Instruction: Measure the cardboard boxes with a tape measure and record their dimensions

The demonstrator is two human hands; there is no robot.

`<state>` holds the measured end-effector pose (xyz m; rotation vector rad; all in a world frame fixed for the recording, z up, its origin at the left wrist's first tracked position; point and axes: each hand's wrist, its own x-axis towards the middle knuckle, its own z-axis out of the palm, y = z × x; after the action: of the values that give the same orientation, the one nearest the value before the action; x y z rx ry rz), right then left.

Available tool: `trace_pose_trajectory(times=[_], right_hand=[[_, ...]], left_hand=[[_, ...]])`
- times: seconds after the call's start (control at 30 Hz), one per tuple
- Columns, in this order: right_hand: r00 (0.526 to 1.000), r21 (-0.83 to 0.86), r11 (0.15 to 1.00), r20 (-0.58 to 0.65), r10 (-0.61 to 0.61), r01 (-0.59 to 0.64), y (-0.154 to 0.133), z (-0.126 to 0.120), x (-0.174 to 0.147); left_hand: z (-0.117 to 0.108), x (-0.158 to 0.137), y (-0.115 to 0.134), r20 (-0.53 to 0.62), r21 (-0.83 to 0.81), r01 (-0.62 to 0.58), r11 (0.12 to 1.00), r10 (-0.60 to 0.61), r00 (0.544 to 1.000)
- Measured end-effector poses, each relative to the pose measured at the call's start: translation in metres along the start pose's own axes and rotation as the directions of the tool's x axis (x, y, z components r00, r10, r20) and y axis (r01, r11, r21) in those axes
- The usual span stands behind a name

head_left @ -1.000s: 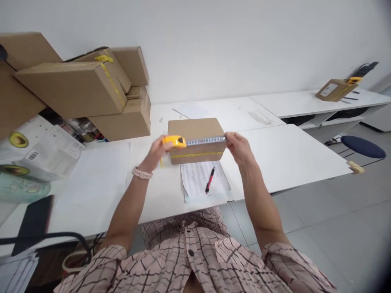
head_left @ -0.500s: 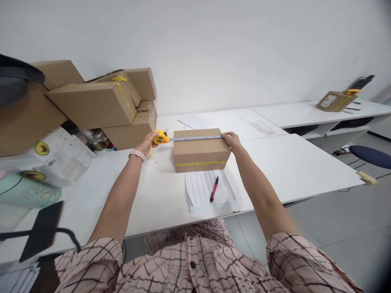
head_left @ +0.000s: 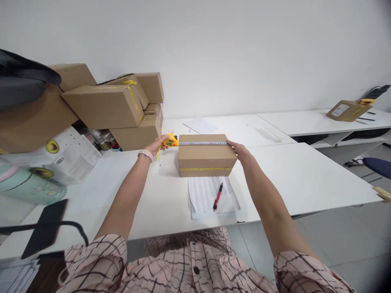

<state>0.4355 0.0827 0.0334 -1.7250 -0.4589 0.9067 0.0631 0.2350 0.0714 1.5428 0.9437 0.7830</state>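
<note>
A closed cardboard box [head_left: 207, 152] with a yellow strip along its front side sits on the white table. Fingers of my left hand [head_left: 157, 145] wrap round a yellow tape measure [head_left: 171, 141], held right by the box's left edge. A yellow strap dangles below its case. From there the pulled-out blade [head_left: 203, 143] lies across the box top to the right edge. There my right hand [head_left: 238, 149] pinches the blade's end, its fingers resting against the box's right side. Their tips are partly hidden.
Printed sheets [head_left: 207, 195] with a red-and-black pen [head_left: 218, 197] lie in front of the box. Stacked cartons [head_left: 104, 108] rise at the left, above an avocado-printed box [head_left: 70, 156] and a dark phone-like slab [head_left: 45, 228]. Another small carton [head_left: 346, 110] stands far right.
The view has swung slightly left, so everything sits further right and lower. The tape case has come closer to the box's left edge, narrowing the gap. My right hand stays at the opposite edge.
</note>
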Motion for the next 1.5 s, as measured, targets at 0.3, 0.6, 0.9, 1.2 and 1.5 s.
trace_pose_trajectory(times=[0.3, 0.6, 0.9, 1.2, 1.5], right_hand=[[1.000, 0.017, 1.000, -0.021, -0.008, 0.009, -0.001, 0.004, -0.004], [0.942, -0.163, 0.954, -0.185, -0.280, 0.251, -0.013, -0.001, 0.001], [0.819, -0.348, 0.747, 0.139, -0.556, 0.566, -0.050, 0.060, -0.007], [0.871, -0.619, 0.627, 0.222, -0.439, 0.474, -0.068, 0.090, -0.013], [0.872, -0.601, 0.639, 0.250, -0.420, 0.480, -0.064, 0.086, -0.013]], left_hand=[[-0.004, -0.006, 0.001, 0.071, 0.048, 0.039, 0.998, -0.042, 0.997], [0.000, -0.033, 0.029, 0.145, 0.125, 0.012, 0.992, -0.031, 0.989], [0.136, -0.176, 0.002, 0.527, -0.141, 0.162, 0.977, -0.065, 0.847], [0.199, -0.192, 0.018, 0.454, -0.477, 0.335, 0.813, -0.099, 0.885], [0.218, -0.200, 0.018, 0.420, -0.508, 0.355, 0.785, -0.134, 0.897]])
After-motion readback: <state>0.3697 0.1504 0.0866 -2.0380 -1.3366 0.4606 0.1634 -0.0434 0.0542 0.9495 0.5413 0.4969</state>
